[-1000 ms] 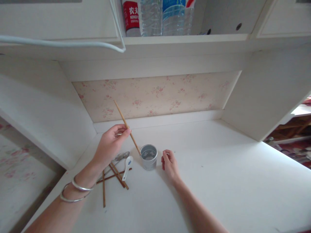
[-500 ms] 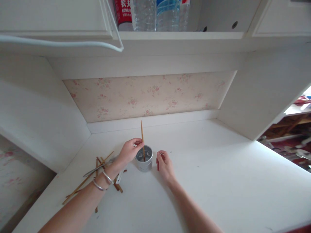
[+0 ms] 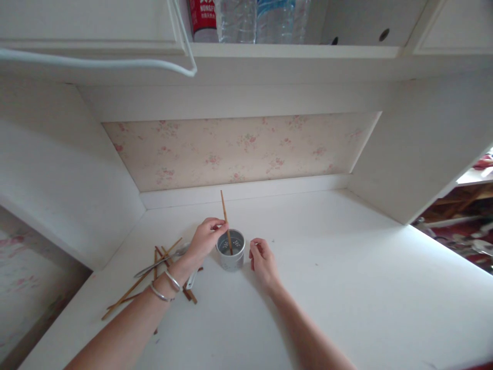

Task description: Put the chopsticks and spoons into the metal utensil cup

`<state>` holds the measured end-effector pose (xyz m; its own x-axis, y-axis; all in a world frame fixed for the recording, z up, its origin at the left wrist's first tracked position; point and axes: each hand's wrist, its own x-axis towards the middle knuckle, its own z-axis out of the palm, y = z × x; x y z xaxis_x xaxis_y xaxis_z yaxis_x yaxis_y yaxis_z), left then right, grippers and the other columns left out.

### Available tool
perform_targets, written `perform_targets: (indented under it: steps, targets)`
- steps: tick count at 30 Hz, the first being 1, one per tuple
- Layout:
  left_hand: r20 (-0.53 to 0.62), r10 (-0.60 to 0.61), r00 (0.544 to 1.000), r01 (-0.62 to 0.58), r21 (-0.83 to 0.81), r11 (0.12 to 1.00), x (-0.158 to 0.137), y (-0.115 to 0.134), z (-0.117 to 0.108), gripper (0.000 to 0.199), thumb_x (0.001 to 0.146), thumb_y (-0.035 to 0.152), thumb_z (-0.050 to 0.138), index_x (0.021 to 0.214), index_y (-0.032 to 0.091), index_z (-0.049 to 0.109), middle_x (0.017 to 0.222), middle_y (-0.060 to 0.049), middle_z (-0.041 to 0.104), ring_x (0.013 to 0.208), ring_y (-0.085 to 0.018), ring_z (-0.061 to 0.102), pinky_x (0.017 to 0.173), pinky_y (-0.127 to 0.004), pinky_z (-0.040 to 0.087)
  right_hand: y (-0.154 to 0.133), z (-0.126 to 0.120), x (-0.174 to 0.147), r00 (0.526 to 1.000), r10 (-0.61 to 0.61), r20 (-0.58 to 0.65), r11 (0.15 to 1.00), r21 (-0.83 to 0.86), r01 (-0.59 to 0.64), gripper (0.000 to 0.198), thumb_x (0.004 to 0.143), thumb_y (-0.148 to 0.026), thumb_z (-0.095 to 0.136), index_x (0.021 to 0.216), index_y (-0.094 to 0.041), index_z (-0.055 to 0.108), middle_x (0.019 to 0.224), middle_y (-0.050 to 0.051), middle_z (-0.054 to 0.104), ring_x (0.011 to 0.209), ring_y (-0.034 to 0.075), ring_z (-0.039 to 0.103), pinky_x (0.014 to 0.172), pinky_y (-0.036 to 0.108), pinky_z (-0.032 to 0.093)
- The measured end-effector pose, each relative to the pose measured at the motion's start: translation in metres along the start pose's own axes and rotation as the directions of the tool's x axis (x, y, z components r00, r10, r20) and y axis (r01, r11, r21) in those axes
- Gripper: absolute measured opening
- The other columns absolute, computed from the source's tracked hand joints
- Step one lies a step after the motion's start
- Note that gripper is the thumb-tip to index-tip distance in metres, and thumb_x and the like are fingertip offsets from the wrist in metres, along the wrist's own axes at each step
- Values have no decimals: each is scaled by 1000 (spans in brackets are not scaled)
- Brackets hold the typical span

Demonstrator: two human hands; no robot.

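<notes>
My left hand (image 3: 206,237) pinches a wooden chopstick (image 3: 224,205) between thumb and fingers. The chopstick stands nearly upright, leaning slightly left, with its lower end inside a grey cylindrical holder (image 3: 231,264) with a perforated bottom. Just right of that holder, my right hand (image 3: 264,263) rests near the tabletop, apart from it, fingers loosely curled with nothing visible in them. Under and beside my left forearm lie several loose chopsticks (image 3: 127,295), a long metal utensil (image 3: 148,268) and a light-coloured handle (image 3: 191,279), partly hidden by the arm.
A white tabletop (image 3: 331,288) stretches between white side panels, with a flowered wall (image 3: 231,154) behind. Overhead, an open shelf (image 3: 292,50) holds plastic bottles (image 3: 236,20) and a red-labelled bottle (image 3: 203,18). A white cable (image 3: 96,61) hangs in front of the upper cabinet.
The chopstick in my left hand leans slightly more to the left at its top. The view has shifted a little; both hands stay about the same place by the holder.
</notes>
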<state>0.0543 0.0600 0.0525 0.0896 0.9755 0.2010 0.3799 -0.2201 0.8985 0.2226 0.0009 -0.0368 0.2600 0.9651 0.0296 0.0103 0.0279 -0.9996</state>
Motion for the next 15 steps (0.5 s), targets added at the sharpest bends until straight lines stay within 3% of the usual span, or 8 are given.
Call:
perform_targets:
  steps: [10,15]
  targets:
    - [35,-2,999,4,-50,999,-4,1,-4,34,74,48,65,88,19,73,103,-6,66,92,-19,61,84,-28,44,1,0,0,1000,-12,3,999,-36,12,35,87,-53,46,93,-20,56,63,-5,53,45,9,46,42,20,35]
    - [-38,-91,995,86,-119,989,-17,3,-13,39,71,49,68,95,18,69,100,-7,67,88,-19,60,74,-28,46,0,1,-1,1000,-13,0,999,-43,13,36,87,-54,46,92,-20,56,62,-4,52,45,10,46,42,20,36]
